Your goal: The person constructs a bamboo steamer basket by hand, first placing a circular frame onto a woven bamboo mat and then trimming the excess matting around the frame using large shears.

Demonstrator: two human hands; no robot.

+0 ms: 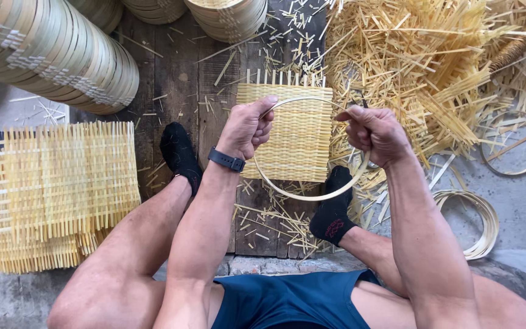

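Observation:
A thin bamboo hoop (312,196) is held up between both hands over a square woven bamboo mat (293,137) that lies on the wooden boards. My left hand (246,127), with a dark band on its wrist, pinches the hoop's left side with the thumb on top. At the hoop's right side my right hand (375,134) is closed around the rim. My feet in black socks (181,153) rest on the boards on either side of the mat.
A stack of woven mats (56,192) lies at the left. Stacked bamboo rings (56,52) lie at the top left and top. A heap of loose bamboo strips (421,67) fills the top right. More hoops (515,143) and a coil of rings (479,222) lie on the concrete at the right.

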